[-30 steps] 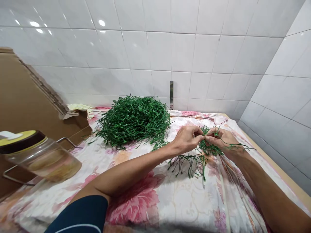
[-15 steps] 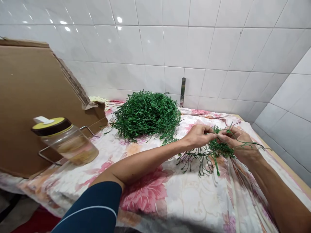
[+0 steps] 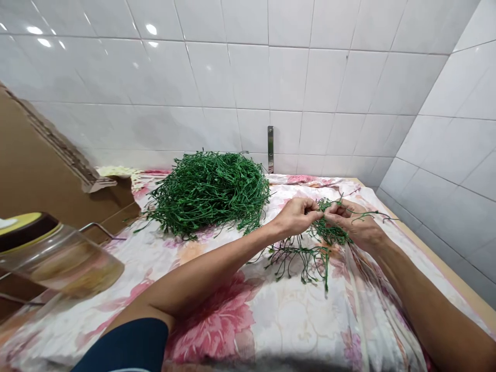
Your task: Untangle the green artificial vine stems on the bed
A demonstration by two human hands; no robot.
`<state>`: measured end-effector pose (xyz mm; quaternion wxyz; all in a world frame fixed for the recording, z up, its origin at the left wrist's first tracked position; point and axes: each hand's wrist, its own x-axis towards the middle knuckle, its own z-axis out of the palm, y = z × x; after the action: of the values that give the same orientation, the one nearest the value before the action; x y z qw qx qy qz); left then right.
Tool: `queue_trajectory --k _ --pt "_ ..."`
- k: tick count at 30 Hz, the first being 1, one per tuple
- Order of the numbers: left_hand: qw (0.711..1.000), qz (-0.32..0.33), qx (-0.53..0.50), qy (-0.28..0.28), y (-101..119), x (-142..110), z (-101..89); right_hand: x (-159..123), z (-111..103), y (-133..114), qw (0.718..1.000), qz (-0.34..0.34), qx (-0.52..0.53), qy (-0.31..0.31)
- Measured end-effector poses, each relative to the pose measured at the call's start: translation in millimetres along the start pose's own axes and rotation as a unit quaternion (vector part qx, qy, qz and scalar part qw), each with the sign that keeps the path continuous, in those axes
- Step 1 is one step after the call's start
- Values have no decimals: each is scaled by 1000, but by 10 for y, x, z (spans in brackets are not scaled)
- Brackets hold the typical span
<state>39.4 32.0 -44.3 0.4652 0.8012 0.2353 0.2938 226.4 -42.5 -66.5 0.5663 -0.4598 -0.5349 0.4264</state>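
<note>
Pinching green sprig [image 3: 329, 233] w/ left hand [image 3: 294, 217], right hand [image 3: 354, 226], stems [image 3: 306, 263] toward body

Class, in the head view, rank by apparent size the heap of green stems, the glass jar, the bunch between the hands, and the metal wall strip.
1-2. Heap of green stems and glass jar: too alike to rank; the jar is nearer the camera and cropped.
3. Held green bunch.
4. Metal wall strip.

Glossy white wall tiles [image 3: 248, 77] meet in a corner, a metal strip [image 3: 270, 150] fixed to them, cardboard [image 3: 46, 155] at left.
</note>
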Motion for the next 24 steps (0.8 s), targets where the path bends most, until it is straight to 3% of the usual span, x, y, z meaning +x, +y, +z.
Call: queue_trajectory --k 6,12,19,24 --pt "990 43 135 12 38 -47 -21 -1 -4 12 1000 1 -8 9" --pt "958 114 256 57 12 -95 38 -23 35 -31 998 -7 -54 18" --pt "979 78 174 66 50 -87 50 -6 52 9 999 -33 -7 7" --pt "984 48 143 89 7 -70 95 13 122 51 997 -48 13 54"
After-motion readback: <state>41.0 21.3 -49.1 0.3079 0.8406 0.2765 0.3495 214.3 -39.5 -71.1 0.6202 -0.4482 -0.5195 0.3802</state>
